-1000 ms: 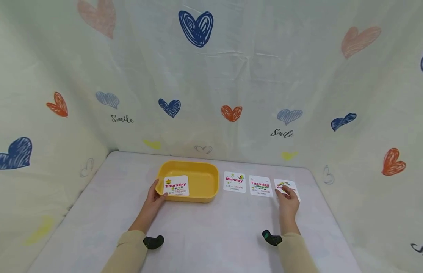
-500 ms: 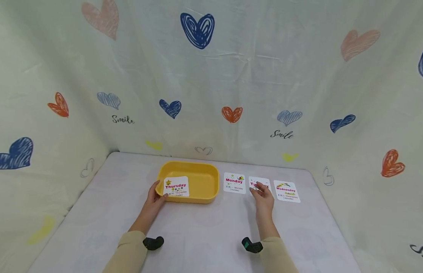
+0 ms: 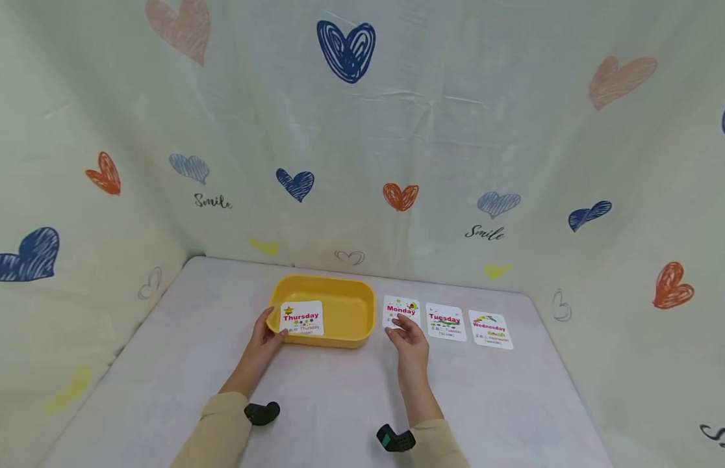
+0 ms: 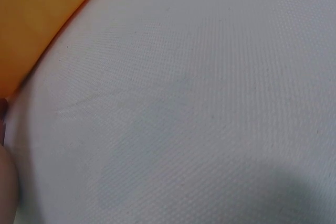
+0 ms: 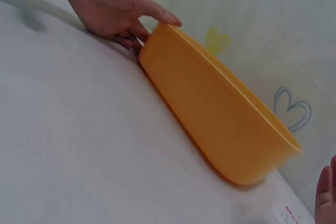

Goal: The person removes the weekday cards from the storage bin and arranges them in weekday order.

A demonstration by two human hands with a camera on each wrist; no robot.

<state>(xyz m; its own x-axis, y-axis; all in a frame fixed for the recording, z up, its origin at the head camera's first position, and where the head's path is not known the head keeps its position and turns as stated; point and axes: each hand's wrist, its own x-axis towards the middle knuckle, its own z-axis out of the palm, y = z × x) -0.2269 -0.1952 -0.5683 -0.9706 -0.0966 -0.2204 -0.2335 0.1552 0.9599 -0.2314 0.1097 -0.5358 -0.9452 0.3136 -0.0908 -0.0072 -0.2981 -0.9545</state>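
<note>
My left hand (image 3: 265, 341) grips the left end of a yellow plastic tray (image 3: 353, 309), thumb at the rim; the right wrist view shows the same tray (image 5: 210, 106) from its side. Inside the tray, at the front left, a Thursday card (image 3: 302, 317) lies face up. To the tray's right a Monday card (image 3: 401, 304) is on the table, its lower part hidden behind my right hand (image 3: 412, 348). That hand hovers close over it with loosely bent fingers and nothing between them. A Tuesday card (image 3: 446, 322) and a Wednesday card (image 3: 490, 330) continue the row rightwards.
The white-covered table (image 3: 333, 409) reaches back to a pale curtain (image 3: 438, 149) printed with hearts and "Smile". Curtain also hangs along both sides. A black camera mount sits on each wrist, beside beige sleeves (image 3: 219, 426).
My right hand has moved left along the row, from the Wednesday card past Tuesday to Monday. The Wednesday card is uncovered. My left hand and the tray stay in place.
</note>
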